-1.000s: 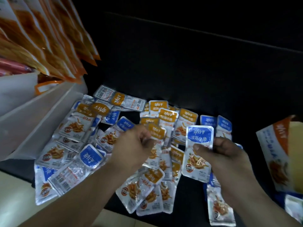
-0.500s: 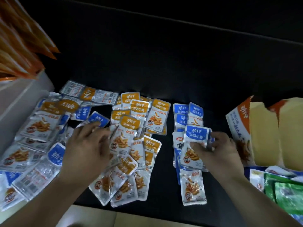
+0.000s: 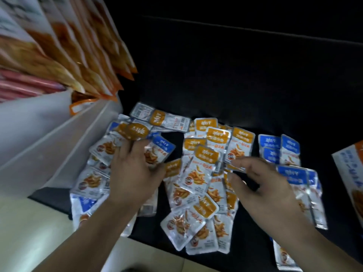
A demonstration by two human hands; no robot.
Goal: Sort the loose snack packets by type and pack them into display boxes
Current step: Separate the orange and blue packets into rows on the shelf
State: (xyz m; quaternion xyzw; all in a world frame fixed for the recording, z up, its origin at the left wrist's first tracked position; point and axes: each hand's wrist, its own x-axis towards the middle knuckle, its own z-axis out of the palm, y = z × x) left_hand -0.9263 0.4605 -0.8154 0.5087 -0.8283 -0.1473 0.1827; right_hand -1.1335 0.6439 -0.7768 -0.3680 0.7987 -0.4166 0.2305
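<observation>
Over the packets [image 3: 202,167], two hands [image 3: 135,179] [image 3: 263,191]

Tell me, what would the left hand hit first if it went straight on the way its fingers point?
Probably the orange-labelled packet lying just beyond the fingertips of the left hand. Packets lie close together there and depth is unclear, so this is a best guess.

Dim light here, black padded surface [image 3: 235,75] filling the view, one thin seam [image 3: 255,28] running across its far part, pale tiled floor [image 3: 29,242] showing at the near-left edge
</observation>
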